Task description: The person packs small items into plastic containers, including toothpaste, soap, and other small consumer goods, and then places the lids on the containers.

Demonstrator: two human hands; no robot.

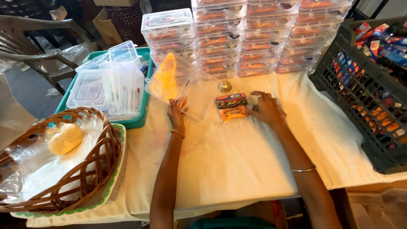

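A: Where does the open clear box [186, 91] sit?

B: On the cloth-covered counter [237, 152], just in front of the stacks of filled boxes [254, 38], lid hinged up toward the teal tray [137, 121]. The left hand [177, 111] rests its fingertips on the box's near edge; its grip looks loose, pressing rather than clenched.

A: And the small packets [232, 107]?

B: Just right of the box, lying flat. The right hand [266, 109] lies spread beside them, palm down, touching their right end; its grip is released, closing on nothing.

A: How would the box handle?

B: Likely light, thin and springy, a bit slippery; best held by the rim. The packets look light and stiff-edged.

A: The arms?

B: Both reach forward, nearly straight, wrists low, a bangle on each.
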